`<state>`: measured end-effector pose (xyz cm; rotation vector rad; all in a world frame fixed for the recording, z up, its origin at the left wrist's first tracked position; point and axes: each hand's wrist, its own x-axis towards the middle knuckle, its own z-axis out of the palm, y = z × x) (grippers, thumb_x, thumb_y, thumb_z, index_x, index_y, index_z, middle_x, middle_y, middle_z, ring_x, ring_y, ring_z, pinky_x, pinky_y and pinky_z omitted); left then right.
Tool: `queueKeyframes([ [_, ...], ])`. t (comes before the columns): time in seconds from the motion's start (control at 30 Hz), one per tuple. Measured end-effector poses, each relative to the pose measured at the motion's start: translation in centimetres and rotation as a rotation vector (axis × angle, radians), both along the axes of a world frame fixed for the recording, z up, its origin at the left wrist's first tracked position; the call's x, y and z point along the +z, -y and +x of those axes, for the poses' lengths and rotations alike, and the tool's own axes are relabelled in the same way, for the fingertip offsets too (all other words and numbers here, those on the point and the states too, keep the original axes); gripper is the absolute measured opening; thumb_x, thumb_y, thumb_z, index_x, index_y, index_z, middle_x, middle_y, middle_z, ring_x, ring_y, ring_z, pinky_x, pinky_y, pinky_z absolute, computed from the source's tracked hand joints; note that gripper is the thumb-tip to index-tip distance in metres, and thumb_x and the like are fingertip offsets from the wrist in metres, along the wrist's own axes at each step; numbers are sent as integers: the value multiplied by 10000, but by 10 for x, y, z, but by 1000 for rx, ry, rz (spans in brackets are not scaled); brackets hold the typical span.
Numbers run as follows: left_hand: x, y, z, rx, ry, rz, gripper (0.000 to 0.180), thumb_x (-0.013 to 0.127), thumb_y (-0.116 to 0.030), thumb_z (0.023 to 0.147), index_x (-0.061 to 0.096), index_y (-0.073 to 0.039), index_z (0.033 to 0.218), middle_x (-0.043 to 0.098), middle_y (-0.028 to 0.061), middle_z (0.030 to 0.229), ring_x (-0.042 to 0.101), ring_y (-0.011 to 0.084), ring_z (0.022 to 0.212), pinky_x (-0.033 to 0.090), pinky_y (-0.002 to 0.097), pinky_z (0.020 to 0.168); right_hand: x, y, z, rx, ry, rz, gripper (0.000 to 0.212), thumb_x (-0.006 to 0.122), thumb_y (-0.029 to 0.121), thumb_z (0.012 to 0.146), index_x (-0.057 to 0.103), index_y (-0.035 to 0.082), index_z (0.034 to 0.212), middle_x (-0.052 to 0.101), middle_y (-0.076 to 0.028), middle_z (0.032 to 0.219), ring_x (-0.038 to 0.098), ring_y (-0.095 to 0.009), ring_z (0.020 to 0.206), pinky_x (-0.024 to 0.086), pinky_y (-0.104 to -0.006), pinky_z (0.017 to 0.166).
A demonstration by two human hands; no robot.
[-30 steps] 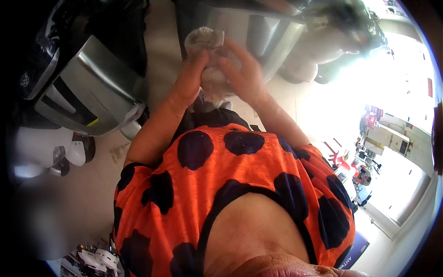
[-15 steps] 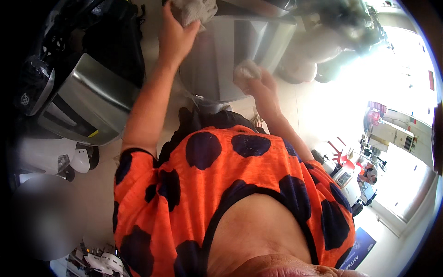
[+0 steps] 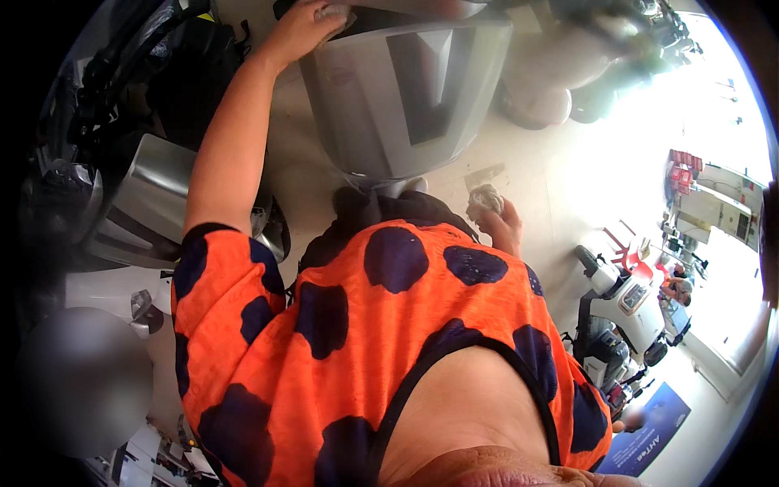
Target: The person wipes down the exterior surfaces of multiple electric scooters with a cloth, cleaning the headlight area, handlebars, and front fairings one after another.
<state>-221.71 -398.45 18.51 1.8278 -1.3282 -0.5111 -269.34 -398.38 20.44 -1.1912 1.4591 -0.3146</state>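
Observation:
A large silver-grey vehicle panel [image 3: 357, 105] with a dark patterned band stands right in front of me. At its upper left edge, my left hand [image 3: 302, 34] is closed on a pale cloth [image 3: 333, 11], only partly visible between the fingers. That arm reaches far forward past the panel's left side. Low and to the right, clear of the panel, my right hand [image 3: 505, 230] is closed around a crumpled whitish cloth [image 3: 486, 200], which bulges out above the fingers.
Another silver panel [image 3: 158, 183] and a white vehicle part [image 3: 109, 290] are close on the left. Rounded pale vehicle bodies [image 3: 540, 105] stand at the far right. Further right are a white scooter [image 3: 629, 312], a red chair [image 3: 637, 264] and a person [image 3: 678, 288]. Pale floor [image 3: 284, 146] shows between.
My right hand has moved off the panel, down and to the right, with its cloth. My left hand stays at the upper left edge, its cloth now showing less.

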Motion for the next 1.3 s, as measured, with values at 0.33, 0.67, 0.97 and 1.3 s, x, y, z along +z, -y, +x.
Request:
queueKeyframes([
  [0.33,-1,12,11,-154,-121,266,444,564,-346,871,535,-38,1190,599,75,1076,544,163,981,407,288,858,-28,-5,-29,-166,65,52,357,541,28,773,529,16,1129,626,-70,896,620,-137,715,496,-239,580],
  [0.67,-3,9,11,-154,93,-26,436,521,-356,890,515,-51,1201,596,121,1117,554,206,1027,396,305,885,-22,12,-18,-23,32,-22,335,567,98,766,565,4,1087,626,-49,850,579,-100,693,453,-218,567],
  [0.97,-5,5,23,-38,354,125,447,478,-386,905,543,-21,1156,622,133,1046,580,244,973,415,332,848,-31,10,-27,-84,25,-28,347,550,88,767,555,13,1106,623,-54,873,570,-96,692,463,-220,587],
  [1.3,-6,-9,16,24,154,186,414,479,-370,897,562,-32,1121,600,168,1071,548,349,1016,414,360,847,-30,1,-35,-133,69,-44,358,535,67,760,553,-7,1109,599,-46,865,554,-102,714,454,-231,595],
])
